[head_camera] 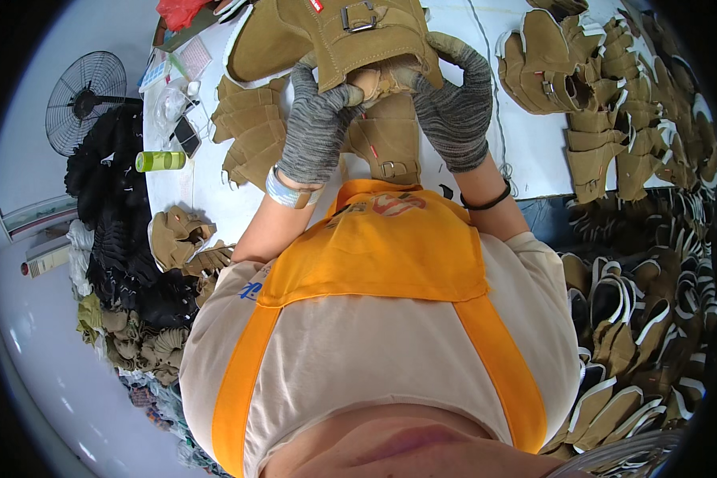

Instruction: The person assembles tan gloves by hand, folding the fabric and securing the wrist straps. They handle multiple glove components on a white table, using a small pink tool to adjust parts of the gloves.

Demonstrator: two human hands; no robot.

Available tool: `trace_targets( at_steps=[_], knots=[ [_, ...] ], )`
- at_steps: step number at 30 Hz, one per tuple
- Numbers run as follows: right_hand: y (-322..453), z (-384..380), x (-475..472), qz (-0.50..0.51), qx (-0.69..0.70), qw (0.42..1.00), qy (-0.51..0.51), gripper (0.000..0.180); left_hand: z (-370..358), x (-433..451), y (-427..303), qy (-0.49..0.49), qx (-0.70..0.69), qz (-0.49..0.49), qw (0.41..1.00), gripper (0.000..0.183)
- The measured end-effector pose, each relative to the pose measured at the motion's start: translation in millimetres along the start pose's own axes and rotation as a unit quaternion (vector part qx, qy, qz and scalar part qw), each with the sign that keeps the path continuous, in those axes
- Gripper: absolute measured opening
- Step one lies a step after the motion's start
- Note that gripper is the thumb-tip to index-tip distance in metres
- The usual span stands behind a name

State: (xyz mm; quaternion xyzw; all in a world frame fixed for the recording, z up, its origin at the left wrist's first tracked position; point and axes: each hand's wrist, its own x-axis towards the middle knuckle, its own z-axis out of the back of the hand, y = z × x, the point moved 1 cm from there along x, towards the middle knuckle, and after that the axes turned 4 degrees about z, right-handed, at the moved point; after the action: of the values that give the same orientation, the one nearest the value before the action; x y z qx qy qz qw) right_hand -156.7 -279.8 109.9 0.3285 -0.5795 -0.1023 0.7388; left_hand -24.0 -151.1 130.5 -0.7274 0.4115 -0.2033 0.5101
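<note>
A tan suede shoe upper (370, 45) with a metal buckle (358, 18) and a small red tag is held up over the white table (221, 188). My left hand (316, 128), in a grey knit glove, grips its lower edge on the left. On the other side my right hand (459, 113), gloved alike, pinches the same edge. Between my thumbs the paler inner side of the opening shows. Another buckled suede upper (397, 143) lies beneath, partly covered. A fanned stack of suede pieces (251, 134) sits left of it.
Piles of tan uppers (535, 71) line the table's right side. A green cylindrical container (160, 161), a phone (186, 137) and a plastic bag (170, 104) lie at left. A fan (85, 98) stands beyond black material (119, 209). More shoe uppers (627, 340) are heaped at lower right.
</note>
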Motion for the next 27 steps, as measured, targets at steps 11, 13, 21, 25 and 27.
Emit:
trace_targets(
  at_steps=[11,13,21,25,27],
  knots=[
    [7.1,7.3,1.5,0.076,-0.169,0.982,0.033,0.033,14.5,9.2,2.6,0.048,0.431,-0.275,0.858,0.054],
    [11.9,7.6,-0.8,0.027,-0.138,0.989,0.05,0.036,15.1,11.8,-0.7,0.059,0.44,-0.261,0.857,0.055],
    [16.8,3.2,-5.8,0.056,-0.149,0.985,0.072,0.036,9.9,3.9,1.0,-0.005,0.235,-0.184,0.954,0.055],
    [27.8,5.1,-2.4,0.092,-0.132,0.981,0.109,0.049,21.2,10.9,6.5,-0.048,0.282,-0.209,0.935,0.052],
    [31.7,7.0,-3.7,0.065,-0.076,0.988,0.115,0.047,16.3,9.0,1.8,-0.063,0.292,-0.199,0.934,0.051]
  ],
)
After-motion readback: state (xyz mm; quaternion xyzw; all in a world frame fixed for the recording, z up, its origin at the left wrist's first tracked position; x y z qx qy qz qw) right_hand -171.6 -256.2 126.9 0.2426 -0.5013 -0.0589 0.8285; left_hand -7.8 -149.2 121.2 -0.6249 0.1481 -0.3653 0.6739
